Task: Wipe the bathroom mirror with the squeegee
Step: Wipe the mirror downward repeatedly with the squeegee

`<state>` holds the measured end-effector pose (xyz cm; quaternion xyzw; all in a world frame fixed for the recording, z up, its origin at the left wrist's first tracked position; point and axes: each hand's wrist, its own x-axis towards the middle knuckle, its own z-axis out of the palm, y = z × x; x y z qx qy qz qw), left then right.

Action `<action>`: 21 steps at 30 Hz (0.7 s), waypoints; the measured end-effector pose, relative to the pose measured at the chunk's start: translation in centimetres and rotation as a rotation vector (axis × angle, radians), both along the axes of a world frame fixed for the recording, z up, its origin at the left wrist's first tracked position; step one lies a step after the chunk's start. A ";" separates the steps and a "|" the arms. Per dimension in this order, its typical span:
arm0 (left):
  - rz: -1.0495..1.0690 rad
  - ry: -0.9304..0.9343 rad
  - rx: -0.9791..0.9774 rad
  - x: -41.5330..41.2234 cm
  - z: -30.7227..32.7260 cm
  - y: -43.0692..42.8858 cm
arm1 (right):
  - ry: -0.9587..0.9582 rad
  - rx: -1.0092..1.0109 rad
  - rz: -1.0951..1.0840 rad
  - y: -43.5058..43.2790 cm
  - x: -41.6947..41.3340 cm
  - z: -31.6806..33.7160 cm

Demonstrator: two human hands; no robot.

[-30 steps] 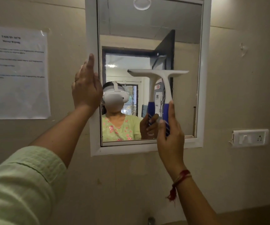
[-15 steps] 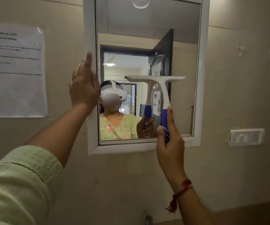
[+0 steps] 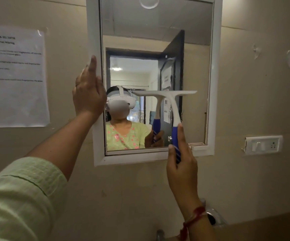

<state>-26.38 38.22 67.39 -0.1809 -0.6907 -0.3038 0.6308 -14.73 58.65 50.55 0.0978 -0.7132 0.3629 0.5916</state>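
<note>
— Here, the right hand (image 3: 180, 164) is clamped on the squeegee (image 3: 173, 108), blade on the lower mirror (image 3: 196, 66); the left hand (image 3: 88, 94) lies flat on the frame.
— The stroke likely wants even pressure and a level blade.

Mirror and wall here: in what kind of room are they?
Probably a bathroom: a white-framed mirror hangs on a plain beige wall, a tap top shows below it, and a switch plate sits beside it.

mirror (image 3: 158, 32) top edge cut off above left hand (image 3: 88, 94) | paper notice (image 3: 13, 75) left of that hand: print blurred, unreadable | squeegee (image 3: 170, 108) grip end hidden inside right hand (image 3: 182, 164)
</note>
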 end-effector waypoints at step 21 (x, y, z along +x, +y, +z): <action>-0.022 0.013 0.005 -0.1 0.0 0.0 | -0.136 0.000 -0.006 -1.3 2.0 -7.7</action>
